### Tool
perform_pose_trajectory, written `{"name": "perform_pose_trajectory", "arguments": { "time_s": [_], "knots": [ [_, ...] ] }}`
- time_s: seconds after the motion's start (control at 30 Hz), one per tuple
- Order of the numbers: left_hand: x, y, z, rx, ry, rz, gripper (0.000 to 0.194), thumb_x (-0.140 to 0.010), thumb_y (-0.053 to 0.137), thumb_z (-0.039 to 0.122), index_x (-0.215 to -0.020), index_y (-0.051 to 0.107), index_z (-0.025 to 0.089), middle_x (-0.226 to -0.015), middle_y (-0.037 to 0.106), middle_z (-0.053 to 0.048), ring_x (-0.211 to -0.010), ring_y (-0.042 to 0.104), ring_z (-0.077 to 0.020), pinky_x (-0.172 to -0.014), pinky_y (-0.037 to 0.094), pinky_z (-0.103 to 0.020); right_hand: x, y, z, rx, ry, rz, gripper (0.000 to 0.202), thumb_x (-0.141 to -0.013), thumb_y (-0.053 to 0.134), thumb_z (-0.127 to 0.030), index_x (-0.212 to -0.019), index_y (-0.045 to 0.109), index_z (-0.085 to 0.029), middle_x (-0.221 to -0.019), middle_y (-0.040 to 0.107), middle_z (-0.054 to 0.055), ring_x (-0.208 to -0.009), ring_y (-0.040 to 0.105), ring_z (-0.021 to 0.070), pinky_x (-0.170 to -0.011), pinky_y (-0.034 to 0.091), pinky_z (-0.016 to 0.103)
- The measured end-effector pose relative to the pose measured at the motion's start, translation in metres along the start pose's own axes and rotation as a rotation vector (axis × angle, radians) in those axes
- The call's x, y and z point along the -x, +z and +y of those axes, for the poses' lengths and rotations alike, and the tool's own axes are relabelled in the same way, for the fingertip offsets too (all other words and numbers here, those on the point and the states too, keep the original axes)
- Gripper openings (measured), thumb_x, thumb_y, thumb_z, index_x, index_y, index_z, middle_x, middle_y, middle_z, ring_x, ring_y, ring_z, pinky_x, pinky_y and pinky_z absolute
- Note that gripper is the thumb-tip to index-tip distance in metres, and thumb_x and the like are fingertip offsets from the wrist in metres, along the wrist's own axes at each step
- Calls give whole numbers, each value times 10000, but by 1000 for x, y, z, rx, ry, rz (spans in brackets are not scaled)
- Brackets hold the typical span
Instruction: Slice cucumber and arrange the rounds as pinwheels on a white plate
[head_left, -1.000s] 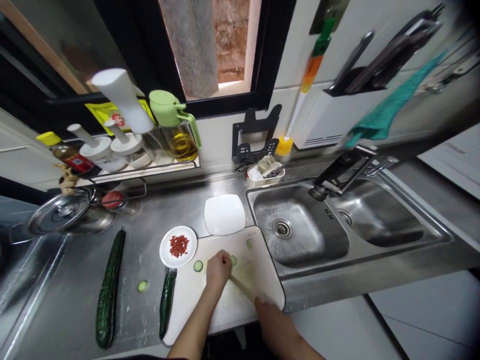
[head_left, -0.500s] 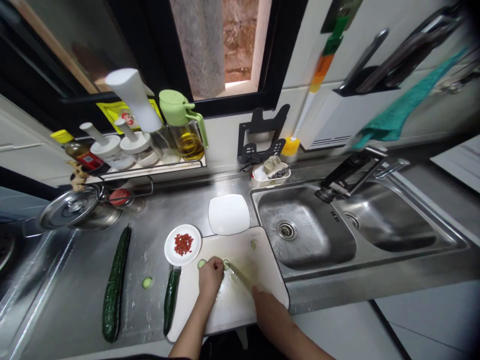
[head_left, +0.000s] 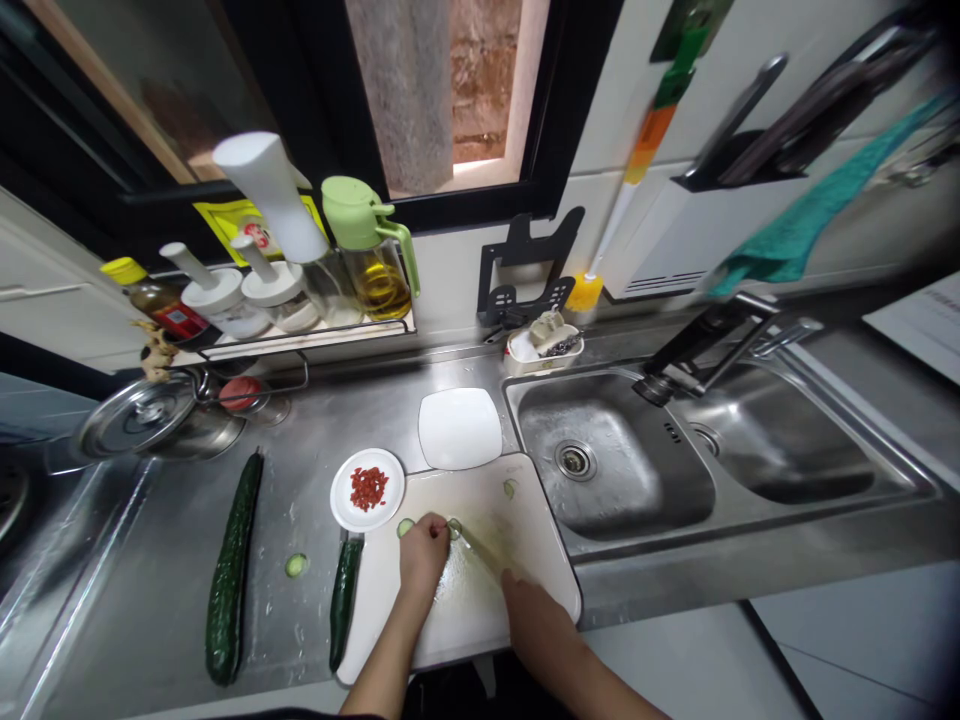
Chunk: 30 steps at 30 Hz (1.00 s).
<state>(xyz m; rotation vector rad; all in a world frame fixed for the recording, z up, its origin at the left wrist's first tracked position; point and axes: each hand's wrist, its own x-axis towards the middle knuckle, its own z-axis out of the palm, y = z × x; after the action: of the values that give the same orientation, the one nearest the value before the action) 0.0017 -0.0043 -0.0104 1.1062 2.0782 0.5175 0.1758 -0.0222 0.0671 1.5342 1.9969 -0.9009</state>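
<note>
My left hand [head_left: 426,550] is closed over the cutting board [head_left: 472,630], its fingertips on a short piece of cucumber [head_left: 454,527] that they mostly cover. Another pale green cucumber piece [head_left: 406,526] shows at the left side of this hand. My right hand [head_left: 529,600] is wrapped round the handle of a knife [head_left: 484,557]. Its blade slants up and left across the board, with the tip beside the cucumber at my left fingers. A thin scrap of cucumber [head_left: 511,489] lies near the board's top right corner.
Left of the board lie a shorter cucumber [head_left: 346,605], a cut slice [head_left: 296,566] and a long cucumber [head_left: 234,570]. A round plate [head_left: 341,510] of chopped red bits and a white square plate [head_left: 460,428] stand behind. The sink [head_left: 615,460] is at the right.
The whole view has shifted very slightly. Both hands keep nearly the same place and grip, with the knife still beside the cucumber piece.
</note>
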Motion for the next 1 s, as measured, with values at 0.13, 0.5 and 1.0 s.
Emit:
{"name": "perform_pose_trajectory", "arguments": {
  "time_s": [0.13,0.5,1.0],
  "knots": [
    [0,0,0,4,-2,6,156,-768,509,189,-745,664,185,-670,676,-8,-629,597,-125,-625,396,-220,0,-1,-1,-3,1,-1,509,-780,308,51,-1216,524,-98,-1024,668,149,-956,630,240,-759,464,305],
    [0,1,1,21,0,7,154,-756,501,165,-732,652,182,-659,670,-14,-615,592,-131,-617,396,-227,-3,-3,-4,-25,-2,-25,491,-784,342,35,-1208,542,-111,-1077,656,147,-1014,609,228,-809,448,292],
    [10,-23,-23,145,26,200,265,-765,520,418,-778,666,197,-697,687,-20,-637,610,-161,-637,427,-246,5,20,21,-69,-13,6,564,-776,272,37,-1271,515,-80,-1142,628,168,-1049,591,234,-880,437,313]
  ]
}}
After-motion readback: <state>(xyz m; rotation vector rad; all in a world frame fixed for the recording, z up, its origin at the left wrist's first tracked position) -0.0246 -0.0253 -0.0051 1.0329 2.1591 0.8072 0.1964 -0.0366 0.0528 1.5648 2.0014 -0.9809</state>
